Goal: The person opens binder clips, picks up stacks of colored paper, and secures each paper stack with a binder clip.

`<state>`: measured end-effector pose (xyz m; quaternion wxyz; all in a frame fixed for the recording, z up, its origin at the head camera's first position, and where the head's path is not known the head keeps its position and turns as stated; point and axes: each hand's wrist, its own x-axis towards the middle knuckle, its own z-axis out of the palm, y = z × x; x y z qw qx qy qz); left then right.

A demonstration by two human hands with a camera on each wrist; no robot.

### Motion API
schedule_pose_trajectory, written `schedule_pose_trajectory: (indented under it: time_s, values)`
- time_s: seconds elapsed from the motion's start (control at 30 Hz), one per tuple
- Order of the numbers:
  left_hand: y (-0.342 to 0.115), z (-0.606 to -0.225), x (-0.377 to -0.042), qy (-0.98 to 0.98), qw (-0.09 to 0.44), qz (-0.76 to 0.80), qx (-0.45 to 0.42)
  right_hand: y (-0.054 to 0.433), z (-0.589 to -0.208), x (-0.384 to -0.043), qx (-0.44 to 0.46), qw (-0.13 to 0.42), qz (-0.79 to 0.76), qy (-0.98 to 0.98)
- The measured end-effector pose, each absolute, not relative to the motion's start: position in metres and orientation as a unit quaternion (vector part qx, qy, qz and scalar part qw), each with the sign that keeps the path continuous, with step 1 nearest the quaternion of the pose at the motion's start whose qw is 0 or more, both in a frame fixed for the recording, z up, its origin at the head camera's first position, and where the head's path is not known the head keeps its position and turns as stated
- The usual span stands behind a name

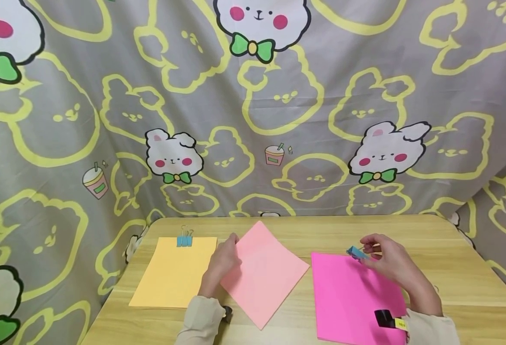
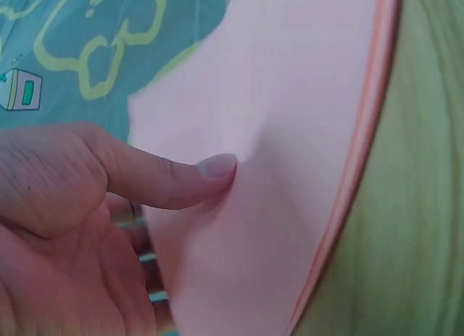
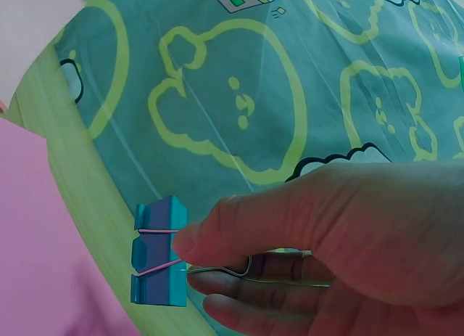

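Note:
My left hand (image 1: pixel 224 261) grips a stack of light pink paper (image 1: pixel 263 275) by its left edge. In the left wrist view the thumb (image 2: pixel 185 180) presses on the top sheet and the other fingers are hidden behind the stack. The stack is turned cornerwise to me in the head view. My right hand (image 1: pixel 388 258) pinches a blue binder clip (image 3: pixel 161 250) by its wire handles, thumb on one side and fingers on the other. In the head view the clip overlaps the top edge of a bright magenta paper stack (image 1: pixel 348 297).
On the left of the wooden table (image 1: pixel 322 230) lies a yellow-orange paper stack (image 1: pixel 173 278), with another blue binder clip (image 1: pixel 184 241) on its top edge. A grey curtain (image 1: pixel 253 182) with cartoon rabbits hangs behind the table and along its left side.

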<state>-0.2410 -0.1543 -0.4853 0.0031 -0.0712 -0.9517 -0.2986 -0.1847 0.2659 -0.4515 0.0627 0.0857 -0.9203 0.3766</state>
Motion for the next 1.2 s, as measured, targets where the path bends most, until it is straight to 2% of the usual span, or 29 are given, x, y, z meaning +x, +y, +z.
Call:
schedule_pose_trajectory:
  time_s: [0.2,0.4,0.8,1.03,1.2]
  values:
    - [-0.158,-0.484,-0.242,-0.933,0.018,-0.334,-0.132,0.265,-0.453,-0.186,0.089,0.061,0.372,-0.922]
    - [-0.163,-0.479,-0.250,-0.889,0.001,-0.434,-0.146,0.265,-0.451,-0.185,0.084,0.057,0.374,-0.922]
    - [-0.163,-0.468,-0.253,-0.756,0.071,-0.646,-0.078,0.263,-0.452,-0.186,0.082,0.059,0.374,-0.922]
    - [-0.162,-0.472,-0.254,-0.750,0.083,-0.649,-0.094,0.263,-0.453,-0.185,0.086,0.062,0.377,-0.920]
    - [-0.167,-0.477,-0.257,-0.738,0.087,-0.666,-0.069,0.264,-0.453,-0.186,0.086,0.064,0.378,-0.920]
